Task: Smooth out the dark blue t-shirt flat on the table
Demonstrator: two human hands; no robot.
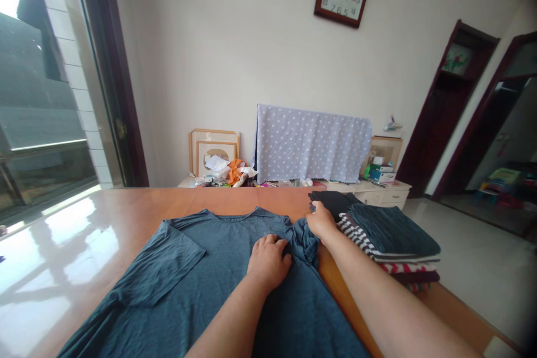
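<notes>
Here, left hand (268,262) flat on blue T-shirt (201,285), right hand (322,221) fingers clenched around its bunched sleeve (305,240).

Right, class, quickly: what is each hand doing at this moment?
Left hand: lies palm down on the blue T-shirt, fingers curled, pinning it.
Right hand: closed on the bunched right sleeve of that shirt.

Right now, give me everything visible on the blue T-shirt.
The blue T-shirt is heathered slate-blue knit and lies spread flat on the wooden table, collar away from the camera. Its left sleeve lies flat and spread out; the right sleeve is bunched. The left hand presses near the shoulder, and the right hand grips the gathered sleeve.
</notes>
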